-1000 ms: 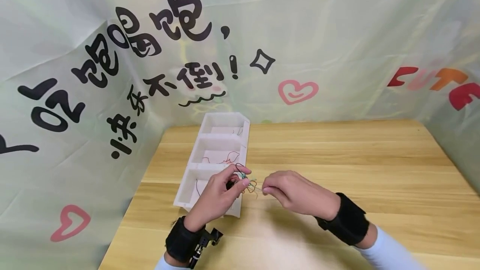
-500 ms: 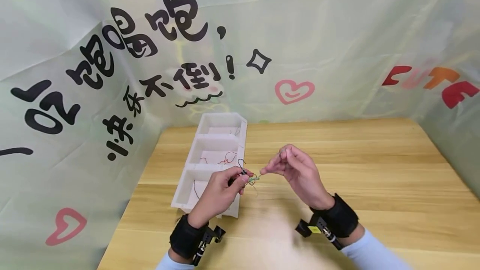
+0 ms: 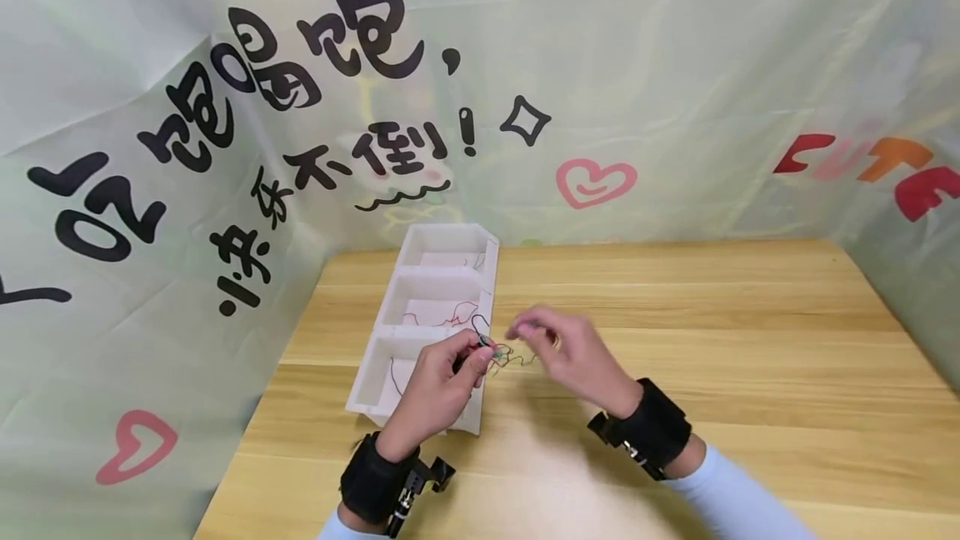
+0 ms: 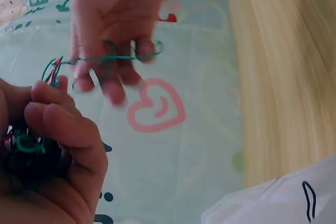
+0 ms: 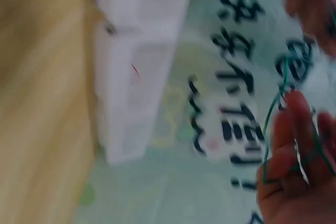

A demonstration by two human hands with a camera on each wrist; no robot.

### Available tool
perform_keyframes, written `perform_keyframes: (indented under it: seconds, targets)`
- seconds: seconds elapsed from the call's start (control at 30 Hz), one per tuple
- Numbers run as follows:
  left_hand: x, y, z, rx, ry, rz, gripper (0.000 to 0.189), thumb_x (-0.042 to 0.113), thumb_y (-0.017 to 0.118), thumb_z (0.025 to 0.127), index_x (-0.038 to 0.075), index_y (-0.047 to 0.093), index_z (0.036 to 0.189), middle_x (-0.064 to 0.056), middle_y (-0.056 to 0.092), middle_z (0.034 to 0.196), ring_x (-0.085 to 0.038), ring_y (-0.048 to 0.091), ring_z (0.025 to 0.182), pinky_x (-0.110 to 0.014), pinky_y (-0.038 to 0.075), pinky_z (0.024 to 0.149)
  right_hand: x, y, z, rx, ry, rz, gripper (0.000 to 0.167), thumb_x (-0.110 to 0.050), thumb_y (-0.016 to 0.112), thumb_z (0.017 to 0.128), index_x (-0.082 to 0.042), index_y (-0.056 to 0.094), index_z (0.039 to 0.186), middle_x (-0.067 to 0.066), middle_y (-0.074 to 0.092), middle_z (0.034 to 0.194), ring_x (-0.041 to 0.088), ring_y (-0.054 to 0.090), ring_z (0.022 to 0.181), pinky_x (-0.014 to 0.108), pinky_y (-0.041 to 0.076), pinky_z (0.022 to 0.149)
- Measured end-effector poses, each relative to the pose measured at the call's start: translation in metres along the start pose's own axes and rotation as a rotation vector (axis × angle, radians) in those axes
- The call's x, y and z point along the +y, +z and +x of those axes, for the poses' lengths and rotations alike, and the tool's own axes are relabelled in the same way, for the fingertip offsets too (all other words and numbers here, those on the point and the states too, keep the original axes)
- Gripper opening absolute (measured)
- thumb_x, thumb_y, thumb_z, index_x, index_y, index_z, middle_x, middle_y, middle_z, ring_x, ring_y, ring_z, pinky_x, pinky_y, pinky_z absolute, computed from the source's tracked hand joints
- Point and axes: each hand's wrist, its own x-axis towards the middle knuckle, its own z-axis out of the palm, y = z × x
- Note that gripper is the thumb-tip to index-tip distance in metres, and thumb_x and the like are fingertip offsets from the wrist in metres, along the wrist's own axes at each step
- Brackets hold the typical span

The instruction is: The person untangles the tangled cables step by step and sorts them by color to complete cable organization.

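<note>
A tangle of thin electrical wires [image 3: 501, 354], green, red and dark, sticks out of my left hand [image 3: 442, 382], which grips the bundle between thumb and fingers. In the left wrist view a black round mass [image 4: 31, 156] with a green wire loop sits in that palm. My right hand [image 3: 581, 357], blurred, is just right of the tangle. Its fingers hang apart and loosely bent in the left wrist view, where a green wire [image 4: 121, 57] runs across them from the left hand. The right wrist view also shows green wire [image 5: 266, 145] looping beside these fingers.
A white tray [image 3: 489, 282] with three compartments stands on the wooden table [image 3: 675, 298], behind and left of the hands. Fine red wire [image 3: 461, 317] lies in its middle compartment, dark wires in the other two. A printed cloth [image 3: 675, 82] walls the table in.
My right hand first pinches at a wire end right of the tangle, then lifts and turns palm inward, and now is lower and closer to the left hand. The left hand keeps its grip.
</note>
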Motion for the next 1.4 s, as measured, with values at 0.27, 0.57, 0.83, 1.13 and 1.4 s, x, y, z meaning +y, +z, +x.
perform_keyframes:
  seconds: [0.27,0.57,0.83,1.13,1.4]
  targets:
    - [-0.004,-0.002,0.002,0.108,-0.001,-0.002,0.020,0.022,0.058,0.104,0.011,0.063,0.089,0.002,0.052,0.068,-0.011,0.047,0.055,-0.023,0.037,0.050,0.000,0.023,-0.015,-0.313,0.088,0.276,0.018,-0.002,0.049,0.106,-0.005,0.065,0.113,0.013,0.065,0.084,0.019,0.057,0.062,0.028,0.050,0.055]
    - [-0.007,-0.036,-0.016,0.273,-0.007,-0.057,0.018,0.007,0.061,0.101,0.004,0.060,0.084,-0.005,0.054,0.066,-0.010,0.045,0.050,-0.024,0.038,0.042,0.015,-0.020,-0.003,-0.046,0.187,0.057,0.011,0.000,0.047,0.106,-0.003,0.054,0.114,0.004,0.054,0.070,0.012,0.039,0.053,0.027,0.033,0.049]
    - [-0.012,-0.034,-0.020,0.185,-0.044,-0.074,0.022,0.016,0.061,0.103,0.005,0.059,0.084,-0.003,0.054,0.067,-0.011,0.046,0.054,-0.023,0.037,0.047,0.026,-0.014,0.051,-0.138,0.316,-0.015,0.018,-0.003,0.055,0.104,-0.008,0.043,0.117,0.002,0.068,0.071,0.016,0.051,0.051,0.024,0.037,0.048]
    - [-0.012,-0.030,-0.023,0.152,-0.066,-0.064,0.024,0.021,0.060,0.103,0.007,0.060,0.084,0.000,0.055,0.067,-0.011,0.047,0.054,-0.023,0.038,0.049,0.051,0.009,0.111,-0.108,0.306,-0.144,0.010,-0.008,0.063,0.101,-0.002,0.067,0.107,0.003,0.073,0.088,0.019,0.068,0.073,0.032,0.052,0.063]
    - [-0.014,-0.030,-0.027,0.134,-0.061,-0.078,0.019,0.020,0.060,0.104,0.010,0.062,0.088,-0.002,0.056,0.067,-0.010,0.047,0.053,-0.023,0.039,0.048,0.067,0.026,0.146,-0.131,0.272,-0.249,0.015,-0.013,0.067,0.098,-0.003,0.074,0.107,0.009,0.073,0.096,0.023,0.068,0.089,0.037,0.053,0.083]
